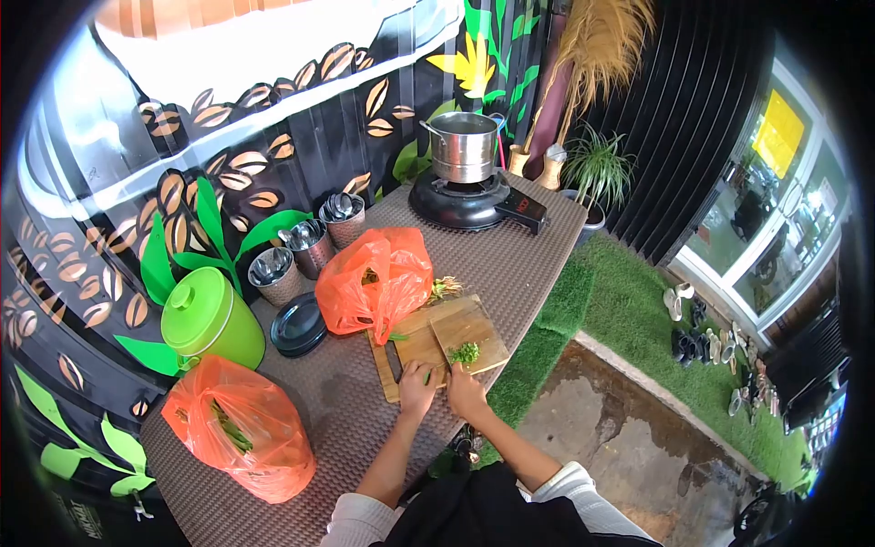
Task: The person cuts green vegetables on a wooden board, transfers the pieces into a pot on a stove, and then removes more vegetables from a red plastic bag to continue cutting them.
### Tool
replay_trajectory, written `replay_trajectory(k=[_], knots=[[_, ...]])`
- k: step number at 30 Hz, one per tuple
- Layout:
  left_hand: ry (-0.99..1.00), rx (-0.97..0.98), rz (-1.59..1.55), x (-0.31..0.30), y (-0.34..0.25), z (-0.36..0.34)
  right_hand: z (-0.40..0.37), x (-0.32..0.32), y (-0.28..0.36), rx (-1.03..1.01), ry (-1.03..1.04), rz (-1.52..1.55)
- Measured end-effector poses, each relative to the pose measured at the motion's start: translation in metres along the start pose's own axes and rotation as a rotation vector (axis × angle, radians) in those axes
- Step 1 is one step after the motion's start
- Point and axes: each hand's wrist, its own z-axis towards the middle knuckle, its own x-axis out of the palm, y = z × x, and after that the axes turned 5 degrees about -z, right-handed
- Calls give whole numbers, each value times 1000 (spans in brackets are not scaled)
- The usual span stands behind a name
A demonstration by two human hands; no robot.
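Observation:
My left hand (417, 387) is closed over the wooden cutting board (410, 342), with a bit of green stalk showing between its fingers. Close on its right, my right hand (467, 394) is wrapped around what looks like a knife, seen nearly edge-on; its handle is hidden in the fist. A small heap of chopped greens (465, 353) lies on the board just beyond my right hand. Behind the board stands an orange plastic bag (378, 283), and some pale-rooted stems (445, 289) lie at its right side.
A second orange bag (239, 428) sits at the left, near a green lidded bucket (211, 319). Dark plates (298, 325) and utensil cups (310, 248) line the wall. A steel pot (462, 148) stands on a black portable stove (460, 202) at the table's far end.

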Motion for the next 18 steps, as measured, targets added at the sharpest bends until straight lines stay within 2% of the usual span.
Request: replay_trajectory(k=[3,7,10,15,18], knots=[[21,-8,-14,0,2,-2,16,-6,-7,-64,-26,50],[29,-9,-16,-1,4,-2,-1,-1,-3,-72,-73,11],[23,-10,-21,0,6,-1,-6,1,2,14,-16,-52],[64,-35,-32,-2,3,-1,19,0,-11,-98,-42,53],[53,-25,-45,-4,2,0,-8,4,0,-20,-99,-14]])
